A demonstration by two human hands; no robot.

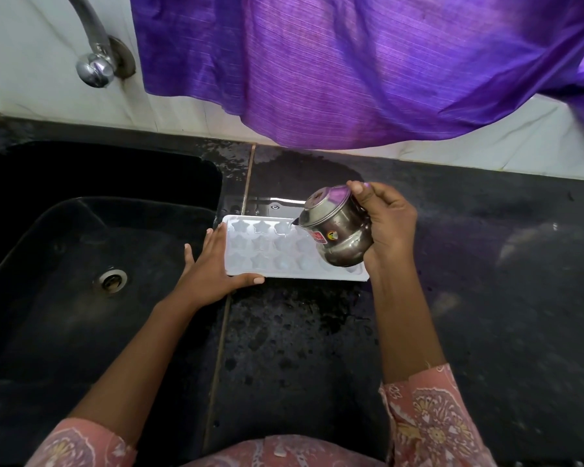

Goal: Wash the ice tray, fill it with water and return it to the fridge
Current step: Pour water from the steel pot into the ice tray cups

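Nearest the camera, two pink patterned sleeves (432,419) frame a black stone counter (317,348), speckled and wet with scattered drops. A thin seam runs up the counter toward the wall, passing under the tray's left end.

The tray (267,251) is the landmark: white plastic with star-shaped cells, it lies flat on the counter just right of the sink (64,264). The left hand (213,267) rests on the tray's left end, fingers spread along the short edge and the thumb laid along the near edge, steadying rather than clamping it. Over the tray's right end the right hand (385,227) is wrapped around a small steel pot (334,230), fingers closed on its body and the thumb on top. The pot is tipped left, its lip above the far row of cells. A red label and a round sticker sit on the pot's side; their writing is too small to read.

Left of the tray the sink is a deep black basin with a round metal drain (112,280). Beyond the tray the counter shows a puddle and a bright reflection. Farther back stands a white tiled wall (48,62). A chrome tap (95,59) is mounted on it above the sink, and a purple cloth (351,62) hangs down over the wall behind the tray.
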